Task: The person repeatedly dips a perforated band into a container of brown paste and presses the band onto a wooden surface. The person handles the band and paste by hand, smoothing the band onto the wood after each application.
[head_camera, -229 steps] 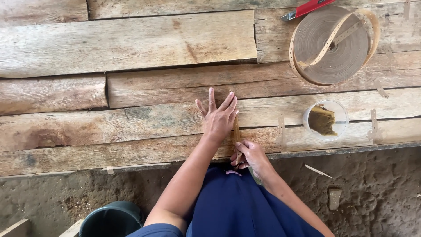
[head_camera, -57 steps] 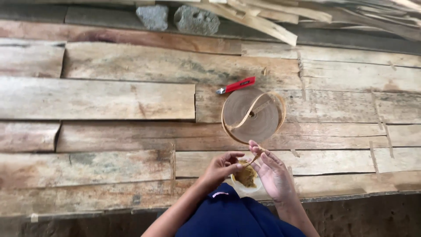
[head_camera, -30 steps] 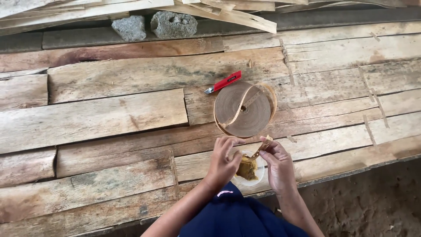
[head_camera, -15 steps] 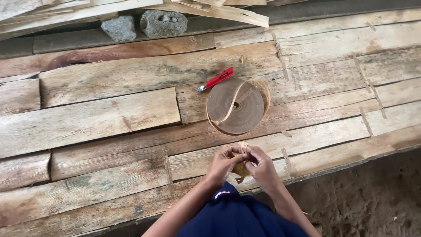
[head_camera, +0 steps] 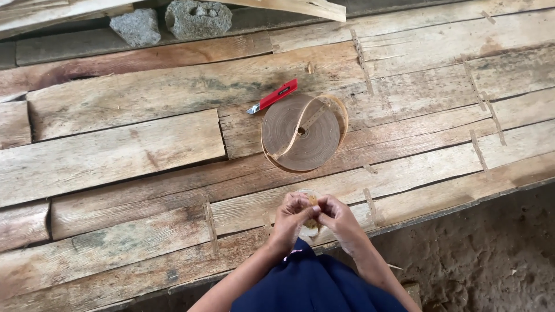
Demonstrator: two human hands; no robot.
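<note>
My dark blue garment point(head_camera: 315, 286) fills the bottom of the view, with bare earth point(head_camera: 491, 248) to the right of it. Just above, at the near edge of a platform of weathered wooden planks point(head_camera: 127, 150), my left hand point(head_camera: 292, 218) and right hand point(head_camera: 341, 221) meet with fingertips pinched together on a small tan piece point(head_camera: 313, 215), which seems to be a short bit of thin strip, though my fingers hide most of it. Both hands are closed on this piece, thumbs and forefingers touching across it. Directly under my hands sits a small clear round container point(head_camera: 308, 231), only part of its rim showing, so I cannot tell what it holds. Farther out on the planks, apart from my hands, lies a flat coiled roll of brown strip point(head_camera: 302, 133), its loose outer loop standing off from the coil. Just beyond its upper left edge rests a red-handled cutter point(head_camera: 273, 96), blade end pointing left. At the far edge, two rough grey stones point(head_camera: 173, 22) sit side by side beside pale loose boards point(head_camera: 300, 7)
</note>
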